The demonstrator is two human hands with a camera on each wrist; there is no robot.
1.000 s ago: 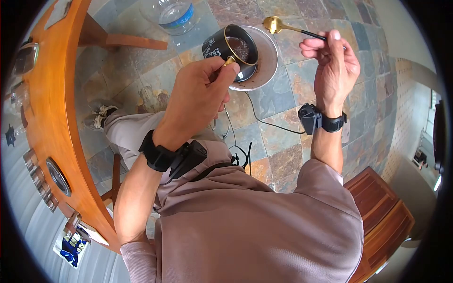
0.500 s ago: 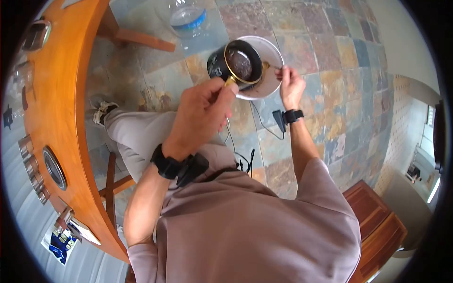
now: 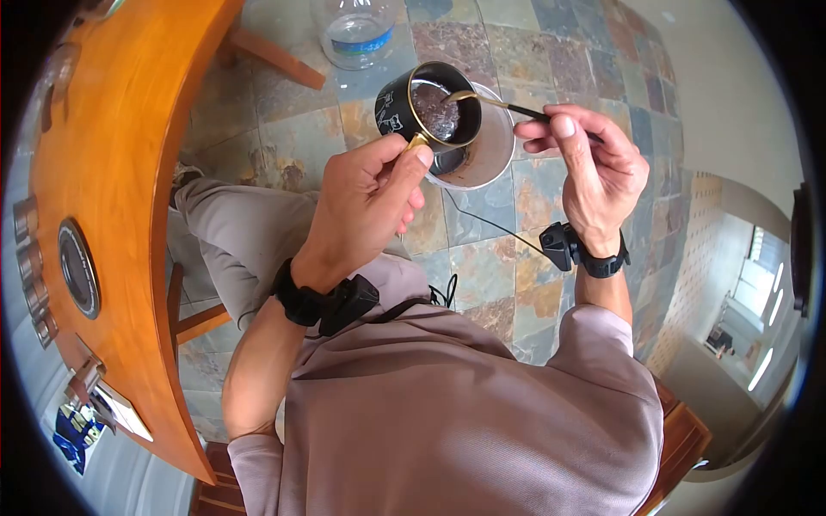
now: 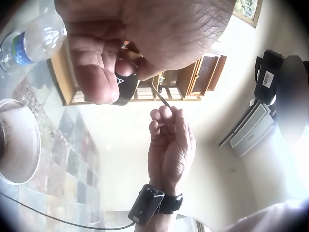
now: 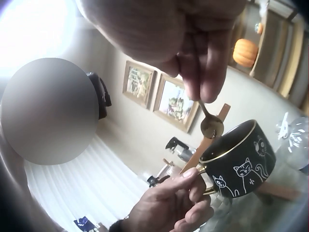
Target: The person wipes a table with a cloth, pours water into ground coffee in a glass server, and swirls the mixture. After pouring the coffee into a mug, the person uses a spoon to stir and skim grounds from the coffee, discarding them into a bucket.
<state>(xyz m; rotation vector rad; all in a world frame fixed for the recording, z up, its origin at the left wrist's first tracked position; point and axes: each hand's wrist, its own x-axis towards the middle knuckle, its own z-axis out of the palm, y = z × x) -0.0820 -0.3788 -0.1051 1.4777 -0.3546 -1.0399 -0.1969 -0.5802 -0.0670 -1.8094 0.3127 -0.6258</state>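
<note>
The left hand [image 3: 366, 202] pinches the gold handle of a black mug [image 3: 397, 107] with white cat drawings, which holds dark contents. Between the fingers of the right hand [image 3: 602, 172] is the black handle of a gold spoon [image 3: 490, 101]; in the head view its bowl end is at the mug's opening. The right wrist view shows the spoon [image 5: 211, 126] by the rim of the tilted mug [image 5: 241, 164], with the left hand [image 5: 169, 205] on the handle. Below the mug stands a white bucket [image 3: 497, 155] with brown residue inside.
A clear plastic bottle [image 3: 357, 39] with a blue label stands on the tiled floor beyond the mug. The wooden table [image 3: 142, 215] runs along the left, bearing a round dark lid [image 3: 79, 268] and metal containers. A cable [image 3: 490, 222] hangs near the bucket.
The right hand went down to the bucket with the spoon, then came back up, and the spoon's end is now at the mug. The left hand keeps its grip on the mug.
</note>
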